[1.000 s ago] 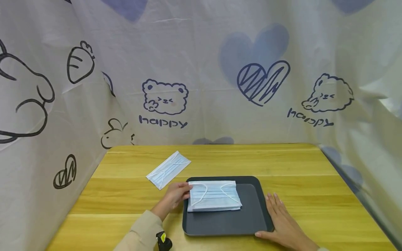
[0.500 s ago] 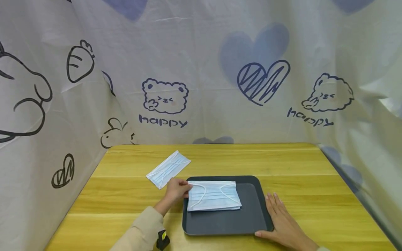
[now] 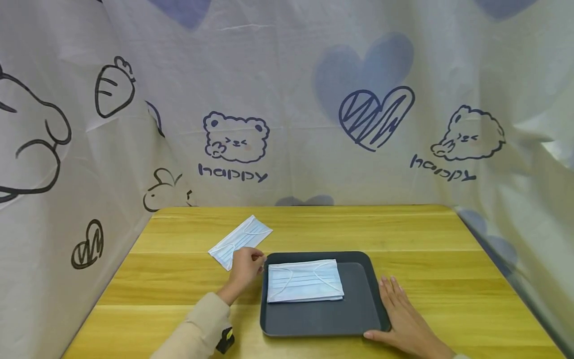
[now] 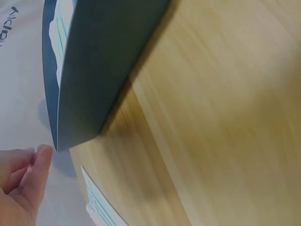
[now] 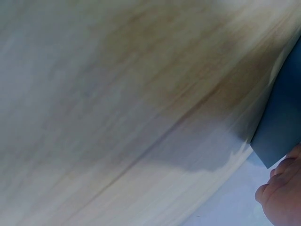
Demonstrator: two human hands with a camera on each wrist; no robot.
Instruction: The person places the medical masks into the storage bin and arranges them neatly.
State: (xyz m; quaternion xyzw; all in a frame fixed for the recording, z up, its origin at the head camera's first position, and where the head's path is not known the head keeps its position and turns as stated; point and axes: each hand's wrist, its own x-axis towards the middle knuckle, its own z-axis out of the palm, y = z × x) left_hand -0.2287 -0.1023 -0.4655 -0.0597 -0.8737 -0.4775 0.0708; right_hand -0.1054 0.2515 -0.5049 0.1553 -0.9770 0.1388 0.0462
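On the left half of the dark grey tray (image 3: 323,321) lies a small stack of light blue face masks (image 3: 307,281), ear loops showing on the top one. My left hand (image 3: 244,269) hovers just off the tray's back left corner, fingers loosely bent and holding nothing. The left wrist view has its thumb and fingertips (image 4: 43,157) beside the tray's corner. My right hand (image 3: 405,319) lies along the tray's right side with straight fingers, its thumb at the front right corner. A single face mask (image 3: 246,237) lies slanted behind my left hand, partly covered by it.
The tray stands on a yellow wood-grain table (image 3: 448,249). Around the table's back and sides hangs a pale cloth (image 3: 296,99) printed with hearts and bears. A black band with a yellow mark (image 3: 226,340) is at my left sleeve.
My left hand has let go of the mask stack's left edge and moved back and left, off the tray. My right hand, the tray and the single mask stay put.
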